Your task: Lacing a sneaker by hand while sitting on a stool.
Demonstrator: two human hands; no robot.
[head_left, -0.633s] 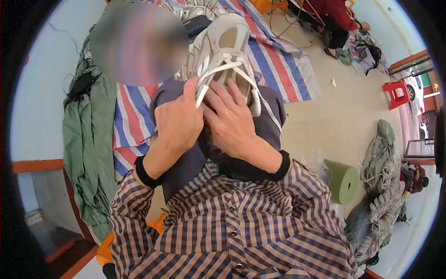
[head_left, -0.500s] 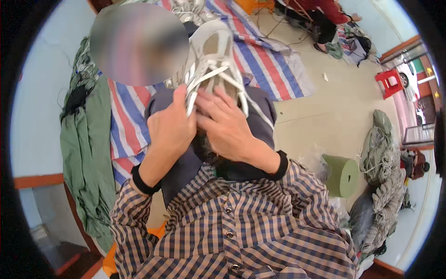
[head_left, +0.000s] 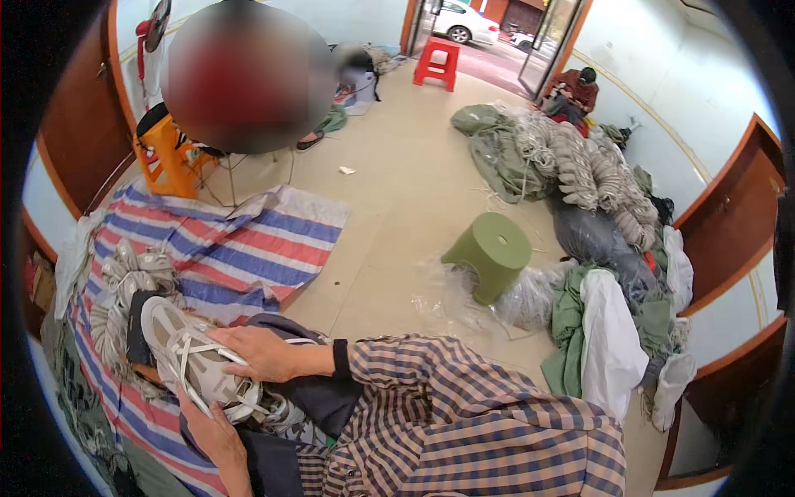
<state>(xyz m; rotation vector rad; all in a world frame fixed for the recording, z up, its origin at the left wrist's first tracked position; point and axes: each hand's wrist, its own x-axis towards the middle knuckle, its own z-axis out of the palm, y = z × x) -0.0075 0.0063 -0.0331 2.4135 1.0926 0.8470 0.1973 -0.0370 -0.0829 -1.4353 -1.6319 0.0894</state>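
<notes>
A white and beige sneaker (head_left: 170,325) rests over my lap at the lower left, its toe pointing away from me. White laces (head_left: 195,341) cross its upper. My right hand (head_left: 263,352) lies along the right side of the lacing, fingers closed on a shoelace. On the near left side, my left hand (head_left: 217,441) has thumb and fingers closed on another white stretch of lace. Part of its fingers is hidden behind the shoe. Beneath the toe is a dark block-like piece (head_left: 139,319).
A striped sheet (head_left: 248,240) covers the floor, with piled shoes (head_left: 137,265) on it. A green stool (head_left: 497,248) stands among clear plastic. Sacks and bundled shoes (head_left: 580,166) line the right wall. A red stool (head_left: 436,65) stands near the doorway; a person (head_left: 571,93) sits beside it.
The view has swung right, so the shoe and both hands now appear at the lower left. The doorway and green stool show more fully. My hands stay at the laces.
</notes>
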